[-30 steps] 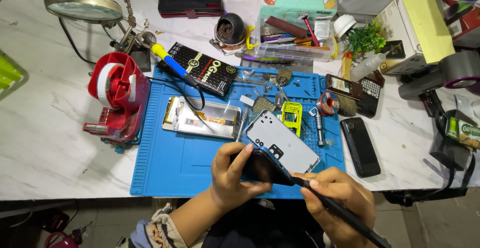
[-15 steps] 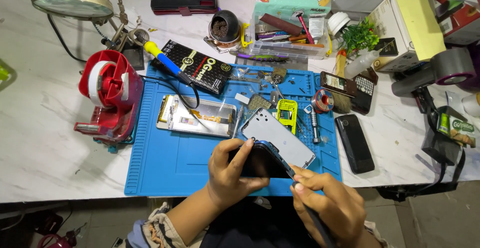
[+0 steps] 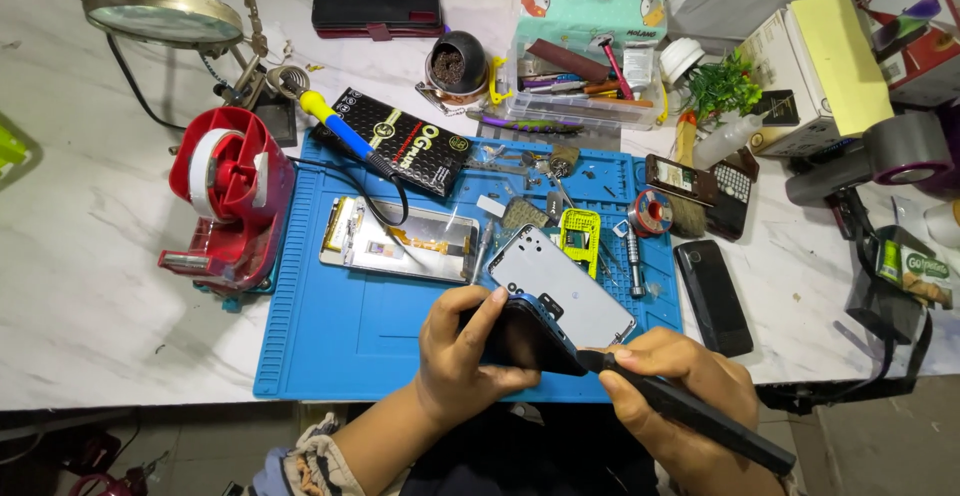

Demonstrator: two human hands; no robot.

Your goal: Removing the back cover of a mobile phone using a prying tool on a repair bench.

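The left hand (image 3: 462,351) pinches the near end of a phone (image 3: 545,301), tipped up over the near edge of the blue mat (image 3: 330,341). The right hand (image 3: 675,386) wraps tight round a black tool (image 3: 690,414), whose tip touches the phone's near edge.

Left hand (image 3: 462,354) curled, gripping the phone (image 3: 535,331) edge; right hand (image 3: 672,388) just right of it, fisted around a black tool (image 3: 700,416).

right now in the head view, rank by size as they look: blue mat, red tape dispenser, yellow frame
1. blue mat
2. red tape dispenser
3. yellow frame
All lie on one table, so nearness hardly skews this.
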